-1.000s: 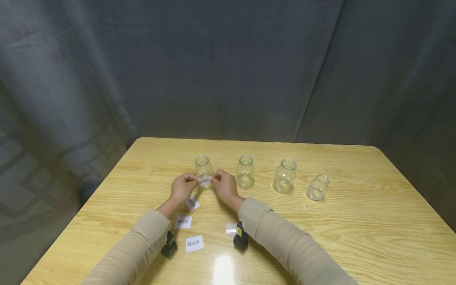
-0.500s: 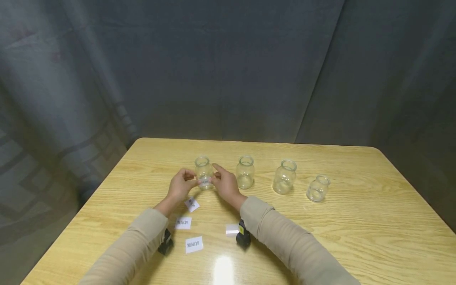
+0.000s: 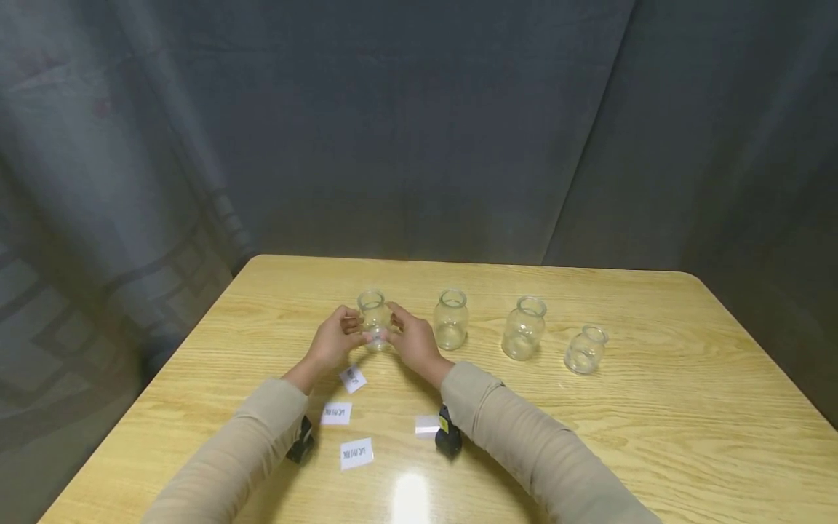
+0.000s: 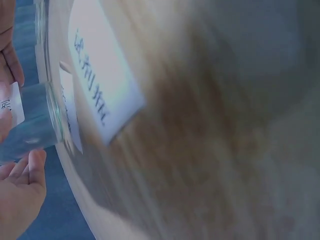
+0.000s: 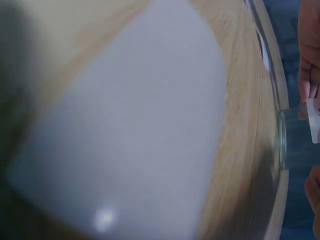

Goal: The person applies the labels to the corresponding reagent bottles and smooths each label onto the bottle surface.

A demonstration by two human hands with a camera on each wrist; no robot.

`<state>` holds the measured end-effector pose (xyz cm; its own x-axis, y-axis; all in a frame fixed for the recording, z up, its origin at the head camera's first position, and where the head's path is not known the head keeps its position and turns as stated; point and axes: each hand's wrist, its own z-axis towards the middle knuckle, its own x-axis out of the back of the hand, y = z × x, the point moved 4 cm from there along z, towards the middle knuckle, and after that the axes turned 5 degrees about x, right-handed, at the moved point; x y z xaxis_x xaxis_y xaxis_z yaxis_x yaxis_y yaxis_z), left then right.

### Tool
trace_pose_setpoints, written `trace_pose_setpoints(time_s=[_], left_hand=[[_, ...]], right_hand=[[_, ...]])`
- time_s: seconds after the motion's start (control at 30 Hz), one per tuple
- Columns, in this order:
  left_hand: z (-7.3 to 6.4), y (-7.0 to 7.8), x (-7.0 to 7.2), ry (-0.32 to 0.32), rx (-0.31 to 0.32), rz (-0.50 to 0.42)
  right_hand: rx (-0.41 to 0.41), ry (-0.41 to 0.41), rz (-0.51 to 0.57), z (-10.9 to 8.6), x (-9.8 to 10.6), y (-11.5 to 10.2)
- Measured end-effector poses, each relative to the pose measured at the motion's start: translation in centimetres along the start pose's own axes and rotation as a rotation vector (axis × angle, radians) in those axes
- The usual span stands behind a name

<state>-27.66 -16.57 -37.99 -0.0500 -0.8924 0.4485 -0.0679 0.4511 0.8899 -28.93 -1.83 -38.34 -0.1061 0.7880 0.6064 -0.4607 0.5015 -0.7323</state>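
Observation:
A clear glass jar (image 3: pixel 372 314) stands upright at the left end of a row of jars, with both hands at its lower part. My left hand (image 3: pixel 332 343) holds its left side, fingers curved round the glass and thumb at the front. On the right side my right hand (image 3: pixel 417 343) does likewise, its thumb close to the other. Between the thumbs, a small white label (image 4: pixel 18 107) with dark handwriting lies against the glass; in the head view the thumbs cover most of it.
To the right stand more jars: one beside it (image 3: pixel 450 324), a third (image 3: pixel 523 331) and a smaller, shorter jar (image 3: pixel 585 351). Nearer lie written white labels (image 3: pixel 353 379), (image 3: pixel 337 413), (image 3: pixel 356 453) and a pale piece (image 3: pixel 427 425) by the right wrist camera (image 3: pixel 448 435). A dark curtain (image 3: pixel 406 131) hangs behind the table.
The hands have gone from pinching the label by its two ends to pressing it on the jar with the thumbs. The thumbs have moved inward and the fingers now reach round the jar's sides.

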Motion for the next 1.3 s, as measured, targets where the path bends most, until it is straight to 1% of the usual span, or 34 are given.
trace_pose_setpoints(time_s=[0.07, 0.17, 0.33, 0.43, 0.53, 0.67, 0.83, 0.9, 0.97, 1.03, 1.23, 1.3], left_hand=[[0.0, 0.1, 0.0, -0.003, 0.006, -0.009], [0.0, 0.2, 0.0, 0.002, 0.006, 0.005], [0.1, 0.5, 0.1, 0.03, -0.004, 0.075], [0.2, 0.5, 0.3, 0.043, -0.007, 0.103], [0.3, 0.4, 0.3, 0.042, 0.001, 0.09], [0.5, 0.2, 0.1, 0.041, 0.029, 0.049], [0.6, 0.2, 0.0, 0.053, 0.007, 0.06], [0.7, 0.3, 0.0, 0.058, -0.007, 0.08], [0.8, 0.3, 0.0, 0.062, -0.008, 0.088], [0.8, 0.3, 0.1, 0.061, -0.014, 0.116], [0.9, 0.4, 0.2, 0.027, -0.041, 0.166], [0.8, 0.4, 0.3, 0.018, -0.039, 0.176]], right_hand=[[0.013, -0.001, -0.031, 0.0, 0.0, 0.0], [0.025, -0.002, -0.059, -0.1, 0.0, 0.0], [0.031, -0.016, -0.06, 0.1, 0.1, 0.0], [0.042, -0.022, -0.055, 0.3, 0.2, 0.1], [0.05, -0.029, -0.043, 0.4, 0.4, 0.1], [0.051, -0.023, -0.025, 0.5, 0.7, 0.0], [0.063, 0.014, -0.027, 0.5, 0.8, 0.1], [0.057, 0.02, -0.024, 0.5, 0.8, 0.1], [0.046, 0.023, -0.016, 0.6, 0.8, 0.2], [0.036, 0.018, -0.007, 0.6, 0.8, 0.2], [-0.013, -0.018, 0.027, 0.9, 0.7, 0.4], [-0.022, -0.034, 0.038, 1.0, 0.6, 0.4]])
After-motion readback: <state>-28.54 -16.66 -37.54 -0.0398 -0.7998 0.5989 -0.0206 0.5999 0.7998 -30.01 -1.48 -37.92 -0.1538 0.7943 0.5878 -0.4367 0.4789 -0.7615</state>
